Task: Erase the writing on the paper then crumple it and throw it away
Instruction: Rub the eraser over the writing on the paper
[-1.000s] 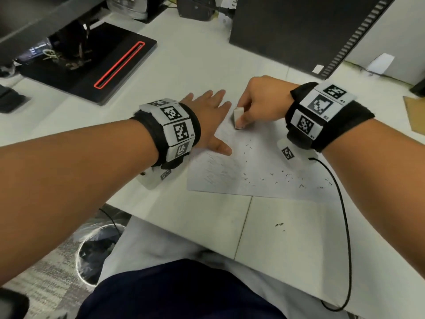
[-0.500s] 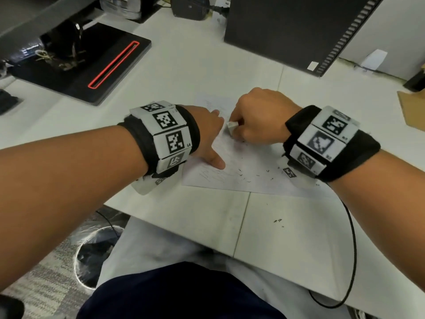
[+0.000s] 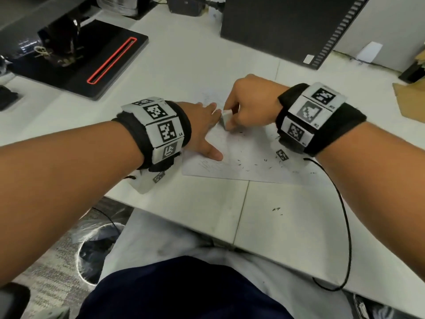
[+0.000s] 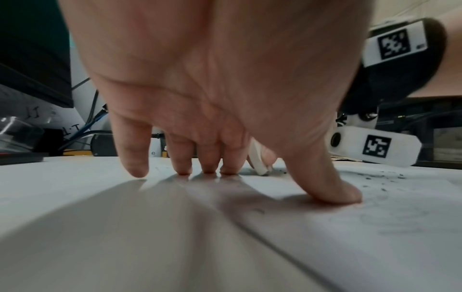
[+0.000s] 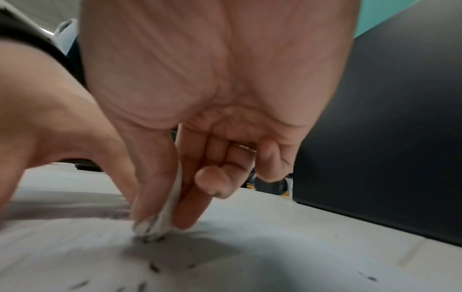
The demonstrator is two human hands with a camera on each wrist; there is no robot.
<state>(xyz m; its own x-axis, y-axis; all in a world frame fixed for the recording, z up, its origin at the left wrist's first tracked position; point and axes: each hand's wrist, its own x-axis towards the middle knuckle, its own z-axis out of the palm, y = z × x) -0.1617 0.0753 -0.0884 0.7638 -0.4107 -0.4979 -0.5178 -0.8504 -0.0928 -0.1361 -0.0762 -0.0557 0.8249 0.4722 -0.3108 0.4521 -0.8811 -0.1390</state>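
Note:
A white sheet of paper [image 3: 248,155] lies on the white desk, with faint pencil marks and dark eraser crumbs scattered over it. My left hand [image 3: 202,130] lies flat on the paper's left part, fingers straight, thumb spread; in the left wrist view its fingertips [image 4: 207,170] press the sheet. My right hand [image 3: 248,104] pinches a white eraser [image 3: 226,119] between thumb and fingers. The eraser [image 5: 160,221] stands with its dirty lower end on the paper, just right of my left fingers.
A black computer case [image 3: 287,26] stands behind the paper. A black base with a red-lined slot [image 3: 110,63] lies at the back left. A bin with a dark liner [image 3: 96,249] sits on the floor under the desk's left edge. A black cable [image 3: 345,215] runs from my right wrist.
My right hand has rubbed the eraser toward me and a little to the left, close against my left fingers. The left hand stays pressed on the paper.

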